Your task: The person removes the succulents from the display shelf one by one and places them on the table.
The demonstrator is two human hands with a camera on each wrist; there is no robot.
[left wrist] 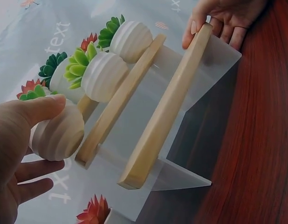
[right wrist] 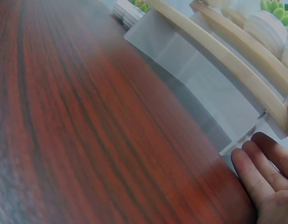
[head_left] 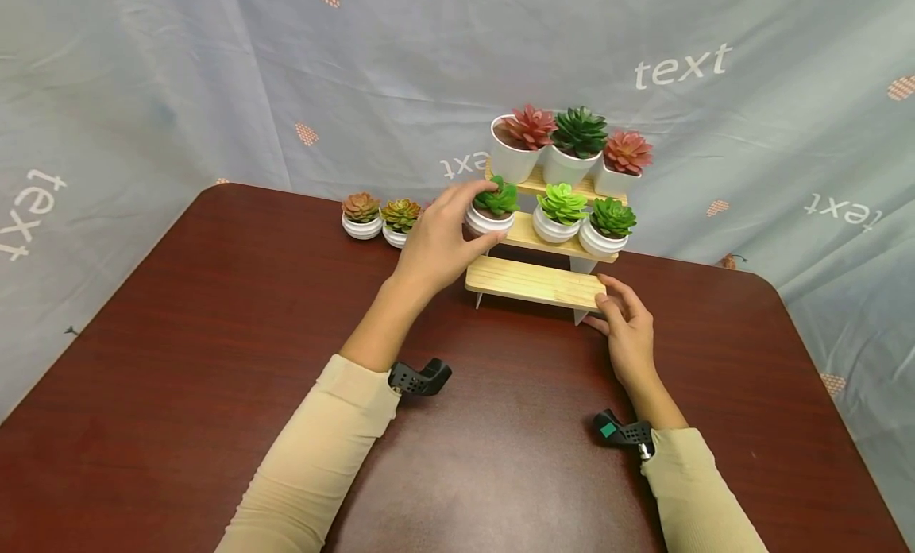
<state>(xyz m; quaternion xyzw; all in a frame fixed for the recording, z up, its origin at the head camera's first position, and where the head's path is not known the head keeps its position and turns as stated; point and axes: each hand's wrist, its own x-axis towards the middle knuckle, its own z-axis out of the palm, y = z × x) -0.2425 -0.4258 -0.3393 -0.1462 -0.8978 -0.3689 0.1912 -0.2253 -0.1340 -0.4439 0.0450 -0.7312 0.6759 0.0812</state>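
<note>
My left hand holds a green succulent in a ribbed white pot between thumb and fingers, at the left end of the middle step. In the left wrist view this pot is tilted by the step's end; whether it touches the wood I cannot tell. The three-step wooden plant stand has translucent side supports. At the right end of its bottom step, my right hand grips the board with thumb and fingers. A light green succulent and a darker green one share the middle step.
On the top step stand a red succulent, a dark green one and another red one in white pots. Left of the stand, small potted succulents sit on the brown table, partly behind my left hand. A grey curtain hangs behind.
</note>
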